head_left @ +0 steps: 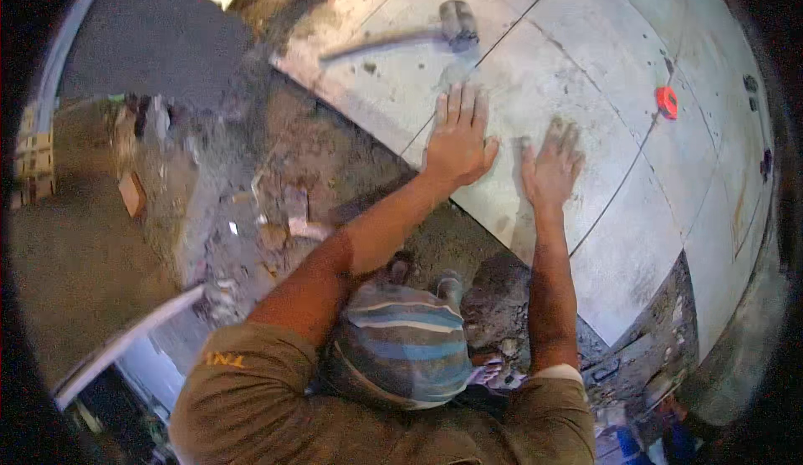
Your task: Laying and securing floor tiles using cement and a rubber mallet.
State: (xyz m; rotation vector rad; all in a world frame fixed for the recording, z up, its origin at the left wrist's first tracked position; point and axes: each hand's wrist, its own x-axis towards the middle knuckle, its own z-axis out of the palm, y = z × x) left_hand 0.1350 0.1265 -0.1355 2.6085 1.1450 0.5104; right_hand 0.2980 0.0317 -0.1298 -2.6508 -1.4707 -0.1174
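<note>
We lay our left hand [456,143] palm down on a pale floor tile [493,201], its grip open and empty, fingers extended side by side and thumb out to the right. Our right hand [554,164] is palm down over the same tile, its grip open too; blur keeps us from telling whether its fingertips touch. The tile lies beneath both hands, its near edge meeting bare soil [335,164]. Beyond our left hand we see a mallet [458,26], handle pointing left. Right of our hands sits a red tape measure [667,103].
</note>
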